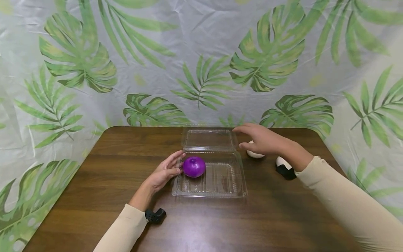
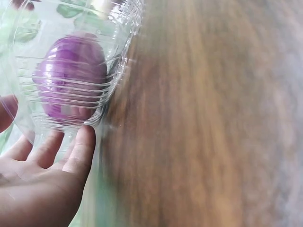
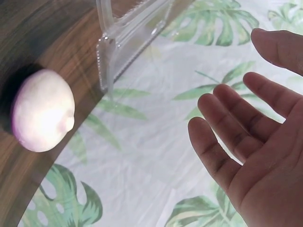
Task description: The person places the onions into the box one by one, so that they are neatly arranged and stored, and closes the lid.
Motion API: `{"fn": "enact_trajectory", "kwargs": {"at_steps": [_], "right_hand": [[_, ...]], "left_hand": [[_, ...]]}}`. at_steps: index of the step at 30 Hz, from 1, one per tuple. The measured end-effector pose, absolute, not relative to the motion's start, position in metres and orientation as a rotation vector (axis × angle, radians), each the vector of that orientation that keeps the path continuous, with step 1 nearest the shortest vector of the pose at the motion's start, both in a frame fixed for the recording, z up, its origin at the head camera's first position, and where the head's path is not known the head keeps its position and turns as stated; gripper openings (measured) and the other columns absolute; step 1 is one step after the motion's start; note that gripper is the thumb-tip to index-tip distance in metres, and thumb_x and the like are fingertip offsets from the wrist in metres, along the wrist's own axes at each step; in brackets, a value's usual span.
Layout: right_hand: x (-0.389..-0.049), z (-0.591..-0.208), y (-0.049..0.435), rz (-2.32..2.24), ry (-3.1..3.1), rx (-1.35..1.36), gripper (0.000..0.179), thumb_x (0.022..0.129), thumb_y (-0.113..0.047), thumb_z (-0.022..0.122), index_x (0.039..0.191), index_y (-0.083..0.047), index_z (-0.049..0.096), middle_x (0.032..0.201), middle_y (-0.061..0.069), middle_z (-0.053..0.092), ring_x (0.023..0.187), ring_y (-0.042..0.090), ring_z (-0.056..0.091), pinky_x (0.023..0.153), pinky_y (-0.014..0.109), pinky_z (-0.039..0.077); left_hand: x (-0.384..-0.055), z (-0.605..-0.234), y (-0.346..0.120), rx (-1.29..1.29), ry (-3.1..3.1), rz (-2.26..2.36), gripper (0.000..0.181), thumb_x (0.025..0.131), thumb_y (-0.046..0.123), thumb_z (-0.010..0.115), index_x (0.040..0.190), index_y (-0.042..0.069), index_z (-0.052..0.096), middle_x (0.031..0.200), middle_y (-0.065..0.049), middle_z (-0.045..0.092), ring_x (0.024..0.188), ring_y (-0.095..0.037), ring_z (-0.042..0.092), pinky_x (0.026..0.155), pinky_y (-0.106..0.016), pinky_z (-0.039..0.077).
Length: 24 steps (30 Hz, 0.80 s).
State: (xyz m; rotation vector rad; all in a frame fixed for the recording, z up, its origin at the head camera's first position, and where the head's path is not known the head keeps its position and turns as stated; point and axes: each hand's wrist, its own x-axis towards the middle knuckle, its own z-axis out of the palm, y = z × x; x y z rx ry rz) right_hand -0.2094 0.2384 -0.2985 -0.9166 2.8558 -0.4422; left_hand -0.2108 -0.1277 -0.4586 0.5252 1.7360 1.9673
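A hinged clear plastic container lies opened on the table, its lid folded back toward the far edge. Inside the base, at the left, sits a shiny purple onion, also seen through the ribbed wall in the left wrist view. My left hand is at the container's left side, fairly straight fingertips against the outer wall. Above the table at the lid's right, my right hand has its fingers extended and holds nothing. Partly hidden under it rests a white round vegetable with a purple edge.
Another whitish round item is by the right wrist, partly covered by the black wrist camera. The brown wooden table ends at a leaf-print curtain behind.
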Motion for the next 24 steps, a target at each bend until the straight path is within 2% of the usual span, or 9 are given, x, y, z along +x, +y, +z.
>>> {"fn": "enact_trajectory", "kwargs": {"at_steps": [5,12,18,24], "right_hand": [[-0.208,-0.299,0.242,-0.447,2.866,-0.922,0.051,0.096,-0.019,0.062,0.143,-0.002,0.049,0.145,0.022,0.051,0.134,0.042,0.047,0.106,0.06,0.041],[-0.206,-0.299,0.247,-0.476,2.872,-0.925,0.05,0.097,-0.018,0.061,0.143,-0.003,0.049,0.145,0.022,0.05,0.134,0.042,0.047,0.105,0.06,0.042],[-0.201,-0.298,0.257,-0.498,2.875,-0.885,0.05,0.098,-0.021,0.06,0.144,-0.004,0.048,0.147,0.021,0.049,0.134,0.043,0.047,0.104,0.061,0.042],[-0.195,-0.295,0.27,-0.507,2.895,-0.829,0.049,0.098,-0.02,0.06,0.143,-0.003,0.049,0.146,0.022,0.05,0.134,0.044,0.047,0.103,0.062,0.042]], "left_hand": [[-0.211,-0.459,-0.128,0.533,1.745,1.963,0.077,0.091,-0.008,0.044,0.159,0.002,0.009,0.166,-0.022,0.01,0.152,-0.044,0.015,0.12,-0.049,0.029],[-0.212,-0.459,-0.131,0.545,1.763,1.945,0.077,0.091,-0.007,0.045,0.158,0.001,0.007,0.166,-0.023,0.01,0.152,-0.044,0.014,0.116,-0.041,0.034],[-0.212,-0.459,-0.131,0.527,1.763,1.941,0.077,0.091,-0.009,0.043,0.158,0.002,0.008,0.166,-0.022,0.01,0.152,-0.043,0.015,0.117,-0.044,0.033],[-0.212,-0.457,-0.131,0.519,1.762,1.942,0.076,0.091,-0.009,0.043,0.158,0.002,0.008,0.166,-0.022,0.011,0.152,-0.043,0.014,0.116,-0.041,0.035]]}}
